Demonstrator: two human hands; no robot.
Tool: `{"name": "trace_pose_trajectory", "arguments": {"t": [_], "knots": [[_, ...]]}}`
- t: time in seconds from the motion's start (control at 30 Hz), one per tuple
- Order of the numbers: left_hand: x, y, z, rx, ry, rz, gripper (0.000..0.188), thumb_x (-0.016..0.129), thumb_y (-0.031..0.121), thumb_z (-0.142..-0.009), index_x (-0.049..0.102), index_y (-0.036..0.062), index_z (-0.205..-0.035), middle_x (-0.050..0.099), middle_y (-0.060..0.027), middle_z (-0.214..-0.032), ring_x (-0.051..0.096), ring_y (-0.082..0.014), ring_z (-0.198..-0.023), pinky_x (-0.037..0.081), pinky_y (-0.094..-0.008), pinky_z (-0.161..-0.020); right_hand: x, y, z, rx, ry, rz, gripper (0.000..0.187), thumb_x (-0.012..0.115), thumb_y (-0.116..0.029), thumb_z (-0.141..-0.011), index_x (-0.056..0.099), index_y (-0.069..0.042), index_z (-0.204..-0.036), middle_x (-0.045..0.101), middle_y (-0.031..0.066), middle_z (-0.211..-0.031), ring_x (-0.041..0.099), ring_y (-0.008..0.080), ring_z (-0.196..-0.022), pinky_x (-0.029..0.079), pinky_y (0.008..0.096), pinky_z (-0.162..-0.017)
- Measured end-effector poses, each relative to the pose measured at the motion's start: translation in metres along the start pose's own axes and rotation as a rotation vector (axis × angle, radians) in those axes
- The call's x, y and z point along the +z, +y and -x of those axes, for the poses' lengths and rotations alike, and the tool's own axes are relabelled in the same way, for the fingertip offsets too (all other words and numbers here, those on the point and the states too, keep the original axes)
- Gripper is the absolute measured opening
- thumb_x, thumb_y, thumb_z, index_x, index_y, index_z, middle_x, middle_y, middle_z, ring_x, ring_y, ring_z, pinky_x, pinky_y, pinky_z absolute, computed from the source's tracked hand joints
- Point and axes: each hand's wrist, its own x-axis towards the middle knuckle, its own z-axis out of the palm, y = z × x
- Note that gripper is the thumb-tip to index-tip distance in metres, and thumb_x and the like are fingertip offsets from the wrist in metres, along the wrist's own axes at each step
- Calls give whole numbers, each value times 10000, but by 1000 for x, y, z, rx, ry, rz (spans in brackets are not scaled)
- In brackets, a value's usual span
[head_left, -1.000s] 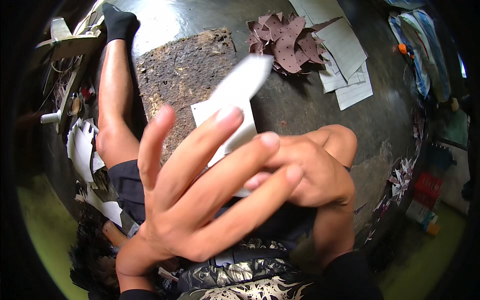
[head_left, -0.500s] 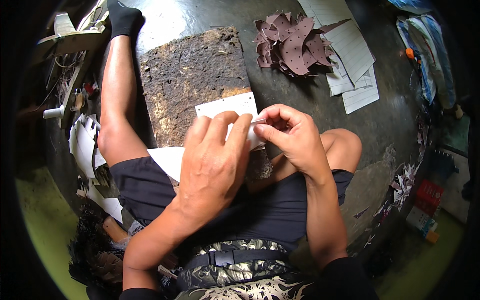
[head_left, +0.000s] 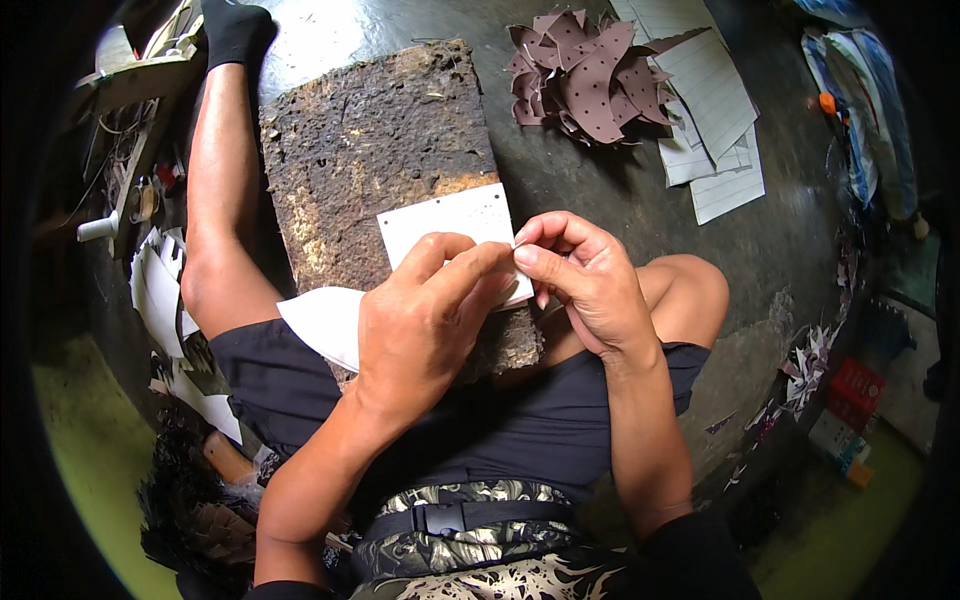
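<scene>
A white curved sheet piece (head_left: 322, 318) shows under my left hand (head_left: 425, 310) and sticks out leftward over my thigh. That hand is closed, its fingers bent over the piece, with the index fingertip reaching toward my right hand (head_left: 585, 285). Thumb and finger of the right hand pinch a small white edge where the two hands meet; whether it belongs to the curved piece is hidden. Beneath the hands, a white sheet (head_left: 435, 220) with dark holes along its edge lies on a rough, dark, worn board (head_left: 370, 140).
Dotted brown cut pieces (head_left: 590, 85) are heaped beyond the board's right side, beside lined papers (head_left: 712, 95). White offcuts (head_left: 158, 295) and a wooden frame (head_left: 150, 80) lie at the left. Plastic bags (head_left: 862, 120) and a red box (head_left: 853, 390) are on the right.
My left hand has turned slightly and its fingers have drawn together near the right thumb. The small white edge pinched on the right is now less visible. The whole view has shifted a little.
</scene>
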Motion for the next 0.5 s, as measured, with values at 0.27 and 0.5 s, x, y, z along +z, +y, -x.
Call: {"name": "trace_pose_trajectory", "arguments": {"t": [0.27,0.5], "knots": [[0,1,4,70,12,-114,298,891,106,-967,836,130,-1259,737,-50,-1080,773,-229,-800,624,-384,-648,14,-4,3,-98,105,286,225,766,-232,-1156,770,-7,-1169,708,-20,-884,613,20,-712,512,190,-630],[-1,1,5,89,-24,-128,333,883,80,-971,832,100,-1300,728,-66,-1107,759,-195,-760,606,-373,-627,19,0,-1,-83,175,285,244,784,-251,-1148,778,-12,-1103,677,-56,-827,557,-2,-663,458,200,-571]]}}
